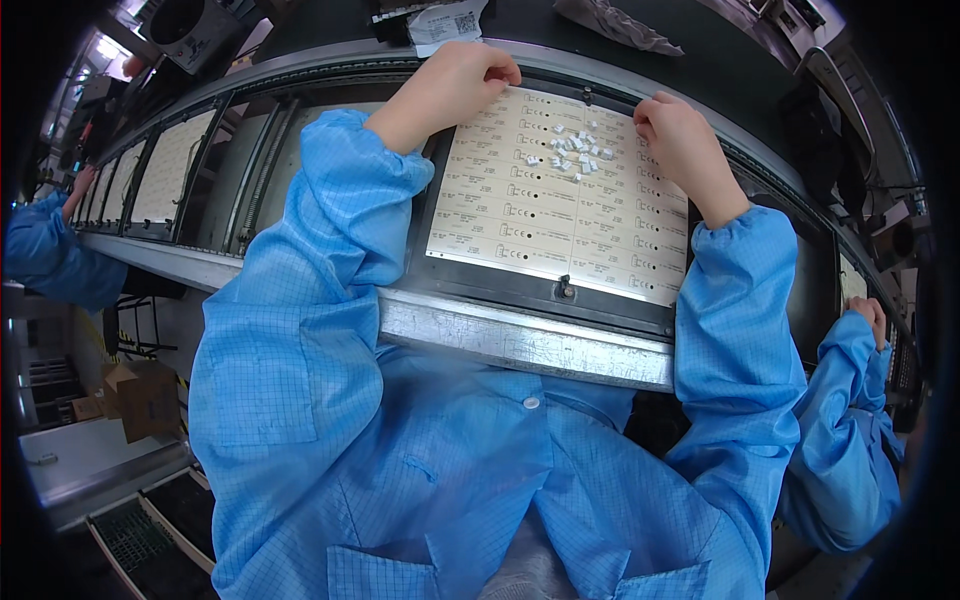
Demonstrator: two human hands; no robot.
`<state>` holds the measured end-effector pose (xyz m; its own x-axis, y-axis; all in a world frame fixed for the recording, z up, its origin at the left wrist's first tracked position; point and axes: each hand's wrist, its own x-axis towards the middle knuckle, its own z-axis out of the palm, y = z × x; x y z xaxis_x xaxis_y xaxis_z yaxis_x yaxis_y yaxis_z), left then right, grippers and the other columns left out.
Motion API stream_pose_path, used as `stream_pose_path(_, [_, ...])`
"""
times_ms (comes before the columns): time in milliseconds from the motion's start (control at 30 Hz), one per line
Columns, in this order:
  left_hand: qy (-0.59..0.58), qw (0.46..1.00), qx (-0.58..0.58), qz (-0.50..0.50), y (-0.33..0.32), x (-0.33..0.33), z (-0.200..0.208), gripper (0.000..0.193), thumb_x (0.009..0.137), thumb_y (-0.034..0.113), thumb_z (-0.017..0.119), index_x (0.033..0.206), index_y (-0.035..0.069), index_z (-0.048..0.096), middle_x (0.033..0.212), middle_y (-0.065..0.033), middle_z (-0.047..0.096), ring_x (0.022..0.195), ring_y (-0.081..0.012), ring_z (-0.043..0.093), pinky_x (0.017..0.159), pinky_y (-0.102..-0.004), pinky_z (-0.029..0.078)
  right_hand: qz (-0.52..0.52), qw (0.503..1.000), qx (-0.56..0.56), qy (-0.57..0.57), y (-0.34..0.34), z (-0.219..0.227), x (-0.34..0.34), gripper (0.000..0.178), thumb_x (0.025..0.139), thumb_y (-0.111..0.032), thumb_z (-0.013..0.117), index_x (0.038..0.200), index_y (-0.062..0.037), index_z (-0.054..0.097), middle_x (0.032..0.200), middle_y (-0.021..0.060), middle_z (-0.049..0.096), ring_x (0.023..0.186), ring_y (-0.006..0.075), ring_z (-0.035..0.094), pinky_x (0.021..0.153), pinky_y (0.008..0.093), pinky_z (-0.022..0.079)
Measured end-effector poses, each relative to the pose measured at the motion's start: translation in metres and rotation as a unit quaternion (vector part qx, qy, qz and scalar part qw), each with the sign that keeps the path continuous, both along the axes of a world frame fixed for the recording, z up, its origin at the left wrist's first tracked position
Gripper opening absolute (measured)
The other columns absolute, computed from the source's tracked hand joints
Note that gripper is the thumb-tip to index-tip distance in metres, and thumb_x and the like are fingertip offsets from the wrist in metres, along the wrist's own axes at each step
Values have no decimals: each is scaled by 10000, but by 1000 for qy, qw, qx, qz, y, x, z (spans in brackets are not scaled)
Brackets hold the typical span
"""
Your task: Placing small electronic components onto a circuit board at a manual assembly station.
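A pale cream panel (pixel 470 215), printed with rows of repeated small line drawings, lies in a dark frame (pixel 470 274) in front of me. Loose on its far middle part is a small heap of white pieces (pixel 580 152). My left hand (pixel 455 90) is closed at the panel's far left corner, thumb and fingers pinched together. By the far right corner, my right hand (pixel 685 150) is also closed, its fingertips pressed together above the panel edge. Whatever either pinch holds is too small or hidden to make out. Blue sleeves cover both my arms.
A metal rail (pixel 520 338) runs along the line's near side. Other panels (pixel 170 170) sit further left. Co-workers' blue sleeves show at left (pixel 62 250) and right (pixel 845 440). Beyond the line lie a paper slip (pixel 445 25) and crumpled plastic (pixel 620 27). A cardboard box (pixel 148 400) stands lower left.
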<state>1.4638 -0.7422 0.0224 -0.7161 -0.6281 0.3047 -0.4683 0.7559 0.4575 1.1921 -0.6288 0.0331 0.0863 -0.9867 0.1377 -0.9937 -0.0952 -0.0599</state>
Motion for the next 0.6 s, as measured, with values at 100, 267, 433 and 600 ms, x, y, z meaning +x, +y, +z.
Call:
stream_pose_path(100, [6,1000,-7,9,-2,-2,-4,178,914,102,620,1037,4,705,922,-136,710,840,-245,686,766,-323,549,16,999,-18,-34,-2,-4,-6,129,907,-74,609,999,7,648,977,153,642,909,355,624,803,421,509])
stream_pose_path(267, [2,999,-32,-11,-1,-3,-6,176,900,95,634,1033,6,706,916,-135,711,843,-246,692,767,-327,553,71,989,-27,-126,6,10,21,142,910,-95,629,1009,5,641,981,143,645,860,301,635,775,382,515])
stream_pose_path(433, [-3,997,-64,-36,0,-13,-7,164,880,93,650,1014,21,709,907,-125,709,838,-263,685,760,-333,552,138,969,-56,-195,2,-9,21,139,900,-81,645,1006,8,639,954,138,650,797,256,644,731,338,519])
stream_pose_path(600, [1,990,-141,-26,-1,-16,-15,124,863,96,659,971,61,712,904,-91,715,871,-265,667,786,-375,547,83,973,18,-213,6,4,22,114,903,-53,631,996,13,620,869,139,655,756,252,644,696,323,521])
